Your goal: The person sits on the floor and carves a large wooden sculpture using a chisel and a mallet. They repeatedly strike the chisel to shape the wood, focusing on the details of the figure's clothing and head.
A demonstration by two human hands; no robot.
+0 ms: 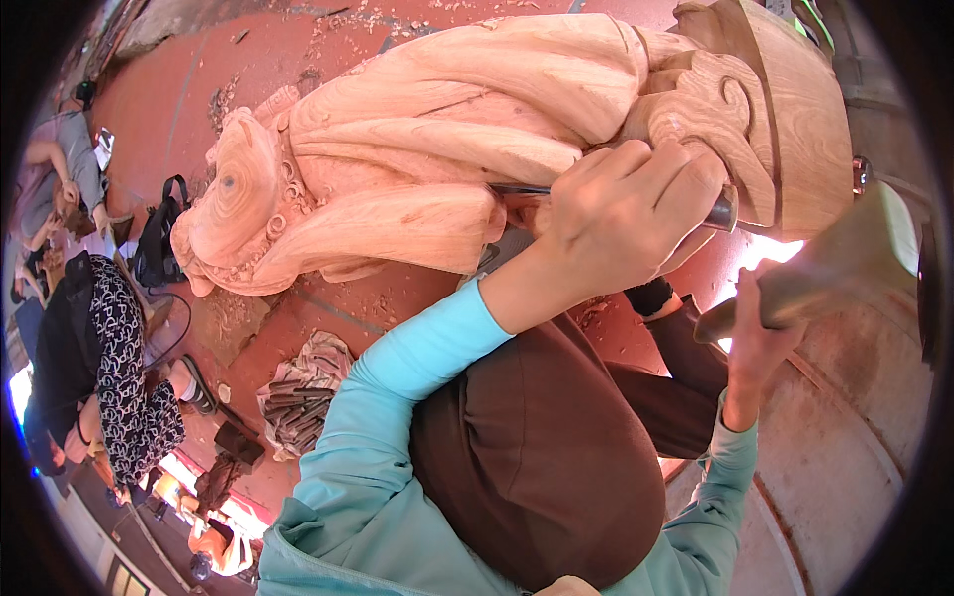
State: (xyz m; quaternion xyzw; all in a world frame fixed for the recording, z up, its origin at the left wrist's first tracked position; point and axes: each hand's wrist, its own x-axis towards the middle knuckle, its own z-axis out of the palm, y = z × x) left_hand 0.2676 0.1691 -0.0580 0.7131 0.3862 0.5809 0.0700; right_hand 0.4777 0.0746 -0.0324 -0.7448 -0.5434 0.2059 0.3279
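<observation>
A large carved statue (467, 94) of pale reddish wood lies on its side in front of me, its robe folds and curled ornament showing. My left hand (636, 209) is closed round a wood-carving chisel (724, 210), whose butt end sticks out to the right. The chisel's dark blade points left, by the lower robe folds; its cutting edge is hard to make out. Off to the right, my right hand (760, 333) grips the handle of a wooden mallet (845, 258). The mallet's head is raised up and right, apart from the chisel.
Several carving tools (303, 402) lie on a crumpled cloth on the red floor (149, 109), left of my legs. Wood shavings are scattered about. Beyond the statue's left end stands a black bag (159, 238). Other people are at the far left. A pale wall (845, 427) rises at right.
</observation>
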